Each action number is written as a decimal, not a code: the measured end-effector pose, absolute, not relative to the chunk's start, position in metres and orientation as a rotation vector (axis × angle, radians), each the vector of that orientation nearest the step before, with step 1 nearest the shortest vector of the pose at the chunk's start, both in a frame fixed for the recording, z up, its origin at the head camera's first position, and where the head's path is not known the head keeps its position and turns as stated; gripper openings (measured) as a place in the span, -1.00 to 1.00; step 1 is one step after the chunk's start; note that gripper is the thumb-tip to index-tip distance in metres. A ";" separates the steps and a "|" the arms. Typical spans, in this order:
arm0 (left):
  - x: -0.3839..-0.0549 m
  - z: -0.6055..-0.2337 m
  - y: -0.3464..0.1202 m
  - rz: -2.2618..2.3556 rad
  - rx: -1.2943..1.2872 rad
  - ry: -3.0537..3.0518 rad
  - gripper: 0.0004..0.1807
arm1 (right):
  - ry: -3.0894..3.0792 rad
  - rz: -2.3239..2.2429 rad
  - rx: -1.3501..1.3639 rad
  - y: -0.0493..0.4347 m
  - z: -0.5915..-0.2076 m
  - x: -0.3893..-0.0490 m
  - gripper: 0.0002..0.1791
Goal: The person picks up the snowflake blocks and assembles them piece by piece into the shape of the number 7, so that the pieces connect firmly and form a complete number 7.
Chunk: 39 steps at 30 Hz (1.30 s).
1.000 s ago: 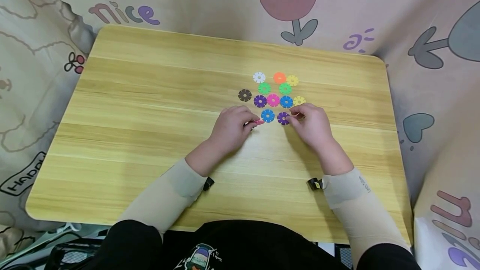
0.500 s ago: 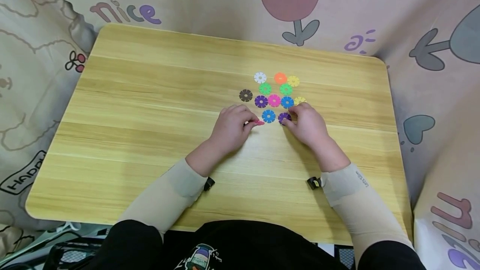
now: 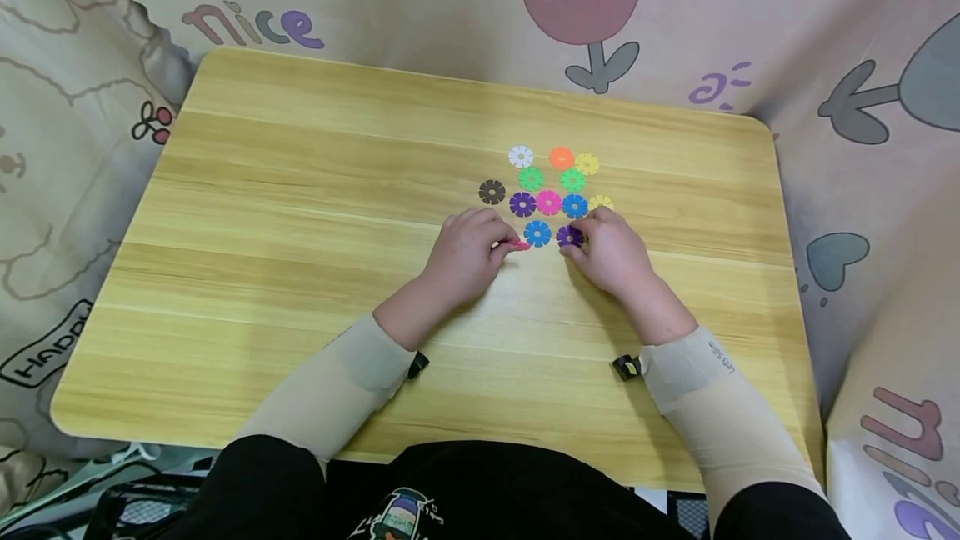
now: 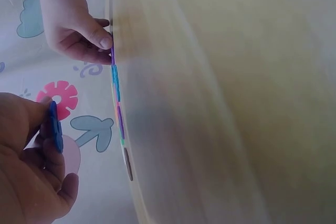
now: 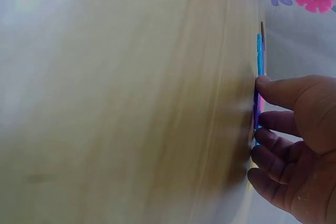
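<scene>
Above the table, my left hand (image 3: 467,255) pinches a pink snowflake building disc (image 4: 67,95) together with a dark blue snowflake disc (image 4: 55,129); the left wrist view shows the pink one standing out from the blue. Whether the two are slotted together is hard to tell. My right hand (image 3: 613,252) has thumb and index finger at opposite edges of a purple snowflake disc (image 3: 567,237) lying flat on the wood. Left of that disc lies a blue one (image 3: 537,233), a small gap apart. The right fingers partly cover a yellow disc (image 3: 602,202).
Several flat discs form a cluster beyond my hands: purple (image 3: 522,204), pink (image 3: 548,202), blue (image 3: 574,206), green (image 3: 531,179), white (image 3: 521,157) and orange (image 3: 562,158). A black disc (image 3: 492,192) lies at its left. Patterned curtains (image 3: 420,7) surround the wooden table (image 3: 300,232).
My right hand has shifted slightly left and closed its thumb and finger around the purple disc's edges. The left hand stays nearly still with its discs.
</scene>
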<state>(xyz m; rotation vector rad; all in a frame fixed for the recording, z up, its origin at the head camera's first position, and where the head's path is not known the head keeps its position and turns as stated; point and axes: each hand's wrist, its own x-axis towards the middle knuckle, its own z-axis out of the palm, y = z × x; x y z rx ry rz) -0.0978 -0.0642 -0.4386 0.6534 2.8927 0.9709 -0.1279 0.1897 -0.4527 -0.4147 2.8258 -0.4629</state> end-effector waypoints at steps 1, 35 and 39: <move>-0.098 -0.438 -0.064 0.972 0.652 2.893 -0.91 | 2.824 -0.470 -0.405 0.190 -0.453 -0.128 -0.45; -0.097 -0.441 -0.068 0.993 0.580 2.875 -0.82 | 2.888 -0.982 -0.392 0.183 -0.447 -0.108 -0.87; -0.097 -0.441 -0.069 0.996 0.591 2.873 -0.84 | 2.853 -1.093 -0.388 0.180 -0.444 -0.104 -0.88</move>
